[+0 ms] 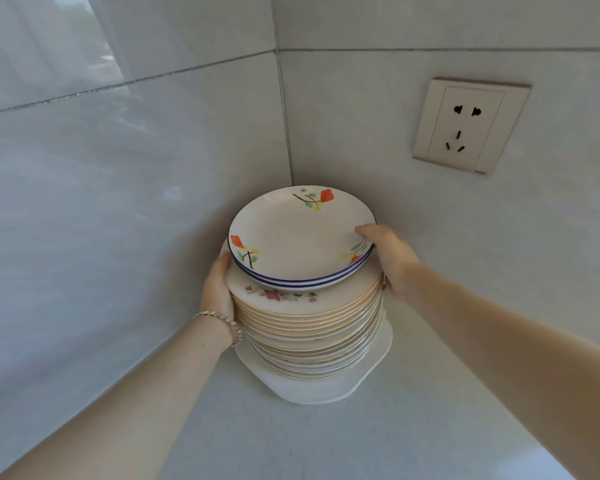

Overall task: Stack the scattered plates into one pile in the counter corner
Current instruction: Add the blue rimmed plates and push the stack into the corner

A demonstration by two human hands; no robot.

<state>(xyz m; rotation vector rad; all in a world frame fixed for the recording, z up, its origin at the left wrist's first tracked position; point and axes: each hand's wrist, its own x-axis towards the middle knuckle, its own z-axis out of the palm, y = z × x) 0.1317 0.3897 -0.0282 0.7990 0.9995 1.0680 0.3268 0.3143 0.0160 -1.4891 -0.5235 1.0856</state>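
2 blue-rim floral plates (298,237) atop gold-edged pile (309,327)

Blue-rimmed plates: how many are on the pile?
2. The upper plate lies topmost; the lower plate sits directly under it, on the gold-rimmed pile, only its rim showing. Others may be hidden.

Plate stack (305,327) in corner, L hand (218,289), R hand (392,261) gripping it
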